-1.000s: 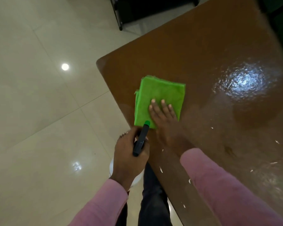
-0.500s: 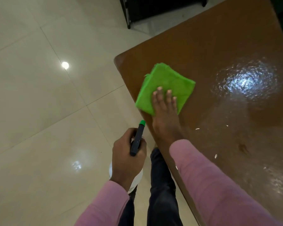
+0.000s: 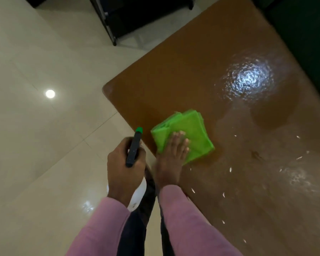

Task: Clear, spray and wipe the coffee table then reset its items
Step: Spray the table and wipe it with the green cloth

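The folded green cloth (image 3: pixel 192 126) lay flat on the brown surface (image 3: pixel 174 80), just right of the frame's centre and close to the surface's lower-left edge. Its layered edges were fanned slightly at the top right corner.

The right hand (image 3: pixel 171 159) rested palm-down on the cloth's lower half, fingers straight and held close together, fingertips pressing into the fabric. The heel of the hand sat off the cloth, on or just over the bare surface near the edge; which could not be told.

Just left of the cloth, beyond the surface's edge and over the floor (image 3: pixel 35 145), the left hand (image 3: pixel 122 172) was curled tightly round the neck of a spray bottle (image 3: pixel 133 148). Its black head with a green tip pointed toward the top of the frame, and part of its white body showed below the fist.

Both forearms wore pink sleeves (image 3: pixel 188 218) entering from the bottom, with dark trousers (image 3: pixel 135 233) between them.

To the right, the surface shone wet, with a bright rippled glare (image 3: pixel 248 78) in the upper right and small white flecks (image 3: pixel 230 169) scattered across the lower right. The pale tiled floor filled the left of the frame, and dark furniture (image 3: pixel 137 15) stood at the top centre.
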The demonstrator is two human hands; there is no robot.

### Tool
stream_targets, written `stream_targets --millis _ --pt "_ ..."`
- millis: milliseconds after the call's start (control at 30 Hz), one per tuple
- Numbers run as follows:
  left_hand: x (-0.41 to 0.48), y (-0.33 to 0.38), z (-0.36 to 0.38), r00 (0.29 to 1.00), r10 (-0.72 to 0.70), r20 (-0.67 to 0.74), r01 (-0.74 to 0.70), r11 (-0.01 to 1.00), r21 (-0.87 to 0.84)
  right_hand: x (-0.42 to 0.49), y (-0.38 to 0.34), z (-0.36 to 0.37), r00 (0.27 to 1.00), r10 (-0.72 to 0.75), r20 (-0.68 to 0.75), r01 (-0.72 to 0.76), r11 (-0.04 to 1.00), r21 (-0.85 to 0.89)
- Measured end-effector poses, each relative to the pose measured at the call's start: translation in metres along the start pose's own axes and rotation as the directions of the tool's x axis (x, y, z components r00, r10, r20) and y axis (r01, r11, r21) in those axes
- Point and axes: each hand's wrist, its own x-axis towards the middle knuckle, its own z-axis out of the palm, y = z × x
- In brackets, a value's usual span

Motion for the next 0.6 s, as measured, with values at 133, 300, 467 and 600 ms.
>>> stream_targets --millis 133,300,467,600 --pt "0.034 0.0 -0.004 0.994 0.099 0.039 -0.104 0.984 0.142 -0.009 -0.005 0.029 0.93 -0.362 0.066 0.368 0.912 -0.179" --pt "0.063 0.022 -0.006 0.982 0.077 0.17 -0.12 0.959 0.255 -0.035 0.058 0.017 0.991 -0.13 0.029 0.132 0.981 -0.143" --pt "0.084 0.054 0.011 0.953 0.1 0.286 -0.175 0.952 0.25 -0.028 0.067 -0.002 0.998 0.064 -0.025 -0.065 0.998 -0.016" --pt "0.106 0.069 0.04 0.913 0.2 0.355 -0.29 0.931 0.221 -0.012 -0.007 0.004 1.0 -0.019 0.006 0.019 1.0 0.012"
